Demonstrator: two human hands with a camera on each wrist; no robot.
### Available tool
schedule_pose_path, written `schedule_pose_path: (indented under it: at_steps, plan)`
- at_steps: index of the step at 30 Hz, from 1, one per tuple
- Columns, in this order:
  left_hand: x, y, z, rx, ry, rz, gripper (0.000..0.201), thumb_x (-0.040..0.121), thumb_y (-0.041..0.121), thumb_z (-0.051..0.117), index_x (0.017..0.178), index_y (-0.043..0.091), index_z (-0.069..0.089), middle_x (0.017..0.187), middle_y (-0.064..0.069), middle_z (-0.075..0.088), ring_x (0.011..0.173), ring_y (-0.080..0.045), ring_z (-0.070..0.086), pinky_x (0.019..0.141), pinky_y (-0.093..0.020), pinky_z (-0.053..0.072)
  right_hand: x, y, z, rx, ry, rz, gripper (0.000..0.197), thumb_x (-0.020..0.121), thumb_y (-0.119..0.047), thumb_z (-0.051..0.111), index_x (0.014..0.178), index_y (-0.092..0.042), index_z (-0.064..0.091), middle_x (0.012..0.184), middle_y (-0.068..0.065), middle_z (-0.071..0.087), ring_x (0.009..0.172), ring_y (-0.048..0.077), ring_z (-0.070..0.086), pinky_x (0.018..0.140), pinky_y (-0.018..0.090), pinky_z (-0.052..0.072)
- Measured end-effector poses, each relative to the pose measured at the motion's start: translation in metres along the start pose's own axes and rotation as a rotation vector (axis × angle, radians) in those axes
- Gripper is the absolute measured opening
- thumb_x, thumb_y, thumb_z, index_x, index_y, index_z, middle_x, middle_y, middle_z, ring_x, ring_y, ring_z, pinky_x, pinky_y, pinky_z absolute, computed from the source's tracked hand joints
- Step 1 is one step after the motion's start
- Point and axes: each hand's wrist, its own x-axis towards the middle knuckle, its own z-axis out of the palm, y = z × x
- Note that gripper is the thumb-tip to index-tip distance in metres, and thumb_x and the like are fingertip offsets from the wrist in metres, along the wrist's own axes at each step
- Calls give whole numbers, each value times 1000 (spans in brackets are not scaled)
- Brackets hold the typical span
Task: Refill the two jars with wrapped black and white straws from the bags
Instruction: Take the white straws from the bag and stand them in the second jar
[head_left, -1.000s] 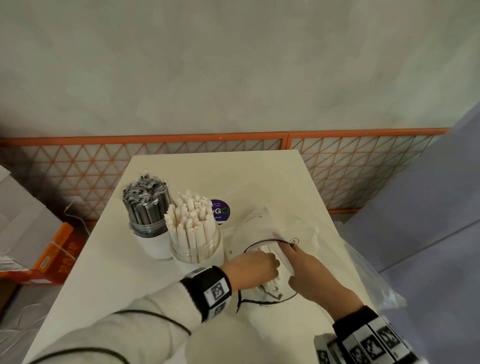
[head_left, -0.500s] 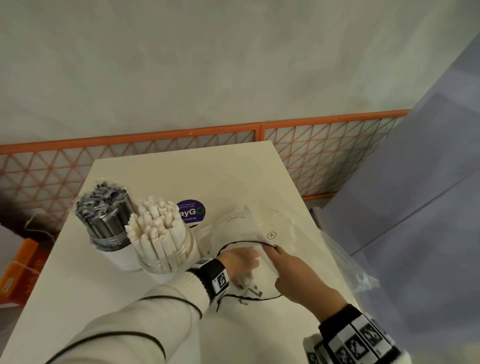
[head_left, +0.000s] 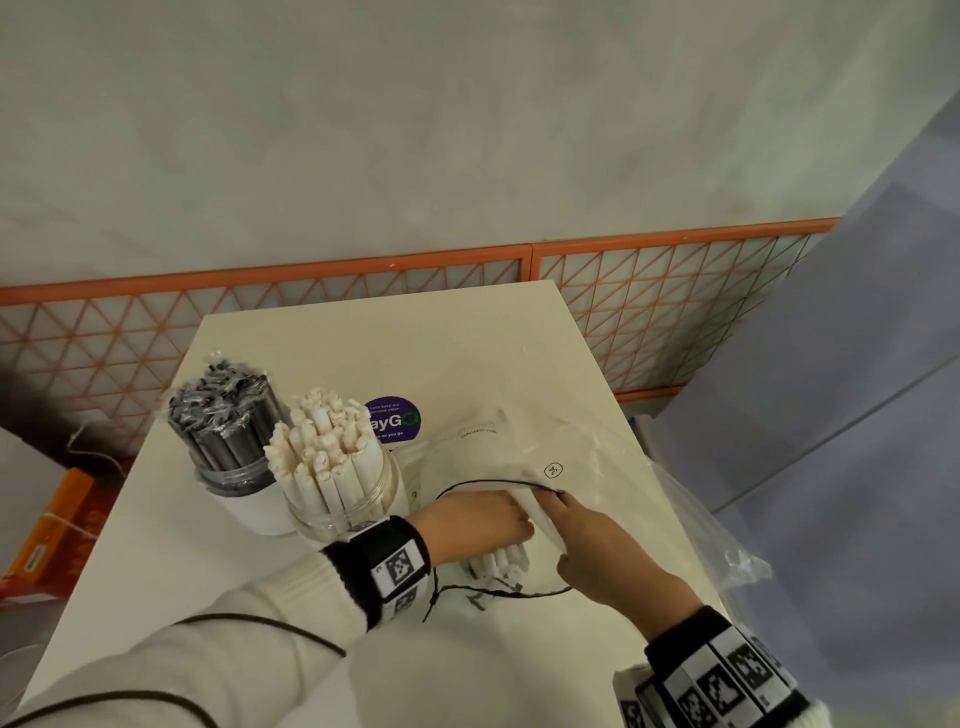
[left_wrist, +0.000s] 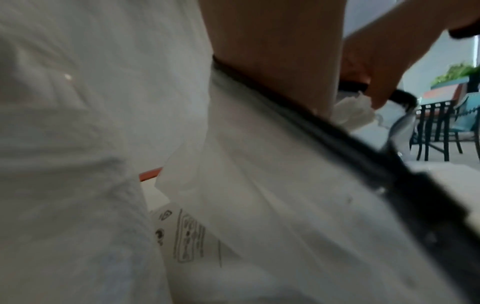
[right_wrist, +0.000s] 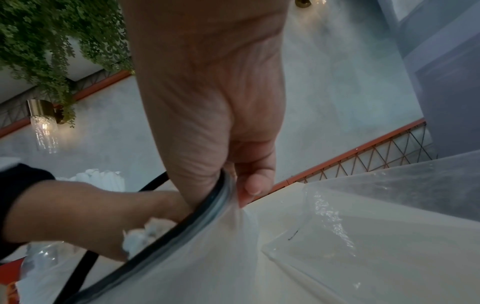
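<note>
On the white worktop (head_left: 467, 343), the right hand (head_left: 597, 551) pinches the black-rimmed mouth of a clear plastic bag (head_left: 519, 457) between thumb and fingers (right_wrist: 253, 185), lifting the rim so the opening stays wide, presumably to give the other hand room. The left hand (head_left: 475, 525) reaches into that mouth, its fingers curled round a bundle of white wrapped straws (head_left: 496, 564) whose ends poke out toward the near edge; it looks to be drawing them out for the jar. Both jars stand just beside the bag, toward the worktop's left edge: the white-straw jar (head_left: 340, 499) touching the left wrist, the black-straw jar (head_left: 228, 467) behind it, both already densely packed. A second, seemingly emptied clear bag (head_left: 691, 519) droops over the right edge. A purple sticker (head_left: 393, 420) sits behind the jars.
</note>
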Motion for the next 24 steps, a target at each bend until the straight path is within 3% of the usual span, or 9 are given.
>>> schedule_pose_path:
  at_steps: [2, 4, 6, 8, 12, 15, 18, 21, 24]
  plan:
    - [-9, 1, -5, -206, 131, -90, 17, 88, -1, 51, 102, 6, 57, 103, -8, 62, 94, -21, 58, 80, -31, 45, 1, -1, 1, 5, -7, 9, 86, 80, 6, 47, 150, -28, 8, 141, 2, 41, 92, 26, 58, 63, 24, 37]
    - [-21, 2, -9, -538, 374, -120, 12, 87, 5, 55, 99, 8, 58, 98, -4, 61, 90, -14, 55, 82, -29, 45, 2, -2, 1, 1, -18, 27, 86, 80, 4, 47, 150, -27, 8, 138, 3, 41, 86, 25, 56, 57, 21, 36]
    - [-34, 9, -18, -842, 589, -219, 7, 87, 17, 63, 89, 18, 57, 84, 9, 56, 79, -2, 50, 75, -21, 42, 3, -4, 2, -9, -31, 31, 83, 82, 2, 48, 149, -26, 9, 132, 5, 44, 79, 22, 53, 51, 18, 32]
    - [-44, 17, -28, -1147, 791, -355, 17, 85, 30, 68, 80, 24, 53, 69, 14, 55, 68, 4, 52, 69, -18, 43, 4, -5, 4, -10, -48, 18, 82, 83, 0, 49, 149, -27, 8, 131, 5, 43, 75, 20, 51, 49, 16, 30]
    - [-64, 8, -44, -1526, 1199, -509, 28, 81, 43, 67, 69, 21, 53, 55, 6, 52, 53, -15, 51, 63, -34, 47, 8, -10, 8, -21, -98, -17, 79, 87, -10, 52, 149, -34, 11, 137, 5, 39, 79, 17, 45, 55, 16, 33]
    - [-95, -4, -62, -1655, 1450, -546, 27, 86, 33, 67, 63, 27, 55, 50, 2, 45, 46, -16, 44, 54, -31, 42, 8, -15, 8, -20, -97, -41, 66, 90, -23, 55, 145, -41, 24, 139, 3, 38, 85, 14, 46, 71, 19, 38]
    - [-136, -13, -85, -1693, 1663, -542, 23, 82, 30, 62, 60, 27, 55, 49, 4, 42, 43, -12, 41, 47, -24, 41, 5, -21, 0, 11, -47, -43, 45, 89, -34, 59, 130, -47, 46, 137, -3, 41, 93, 13, 55, 79, 19, 42]
    - [-177, -25, -100, -1628, 1854, -587, 28, 87, 26, 60, 59, 30, 58, 50, 5, 43, 42, -10, 40, 45, -22, 39, 5, -26, -11, 65, 49, -32, 25, 85, -41, 63, 109, -45, 65, 142, -8, 42, 94, 9, 60, 85, 20, 44]
    - [-209, -34, -110, -1487, 1986, -632, 22, 88, 26, 62, 66, 26, 58, 51, 6, 47, 43, -10, 44, 45, -24, 42, 8, -34, -21, 127, 150, -6, 16, 82, -42, 67, 97, -39, 72, 146, -11, 40, 105, 9, 59, 90, 20, 41]
